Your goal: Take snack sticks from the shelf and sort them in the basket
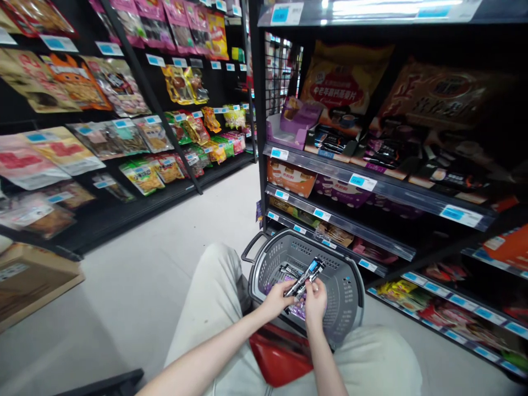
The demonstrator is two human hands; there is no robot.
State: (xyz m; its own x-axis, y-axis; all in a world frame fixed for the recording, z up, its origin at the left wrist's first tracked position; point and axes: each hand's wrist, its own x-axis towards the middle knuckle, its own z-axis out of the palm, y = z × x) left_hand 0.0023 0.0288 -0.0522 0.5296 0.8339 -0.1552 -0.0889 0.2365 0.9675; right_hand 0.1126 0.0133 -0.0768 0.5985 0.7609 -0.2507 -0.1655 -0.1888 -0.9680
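pale floor point(173, 236) running up the centre of the frame, bearing a grey basket point(350, 308) at lower centre and a cardboard box point(28, 280) at the left edge. black shelving point(136, 77) across the upper left, its tilted tiers carrying rows of snack packets point(119, 82) behind blue price tags. a second black shelf unit point(371, 187) fills the right half, its upper tier holding large orange bags point(342, 82) and a purple carton point(295, 118), its lower tiers holding flat boxes and small packets.
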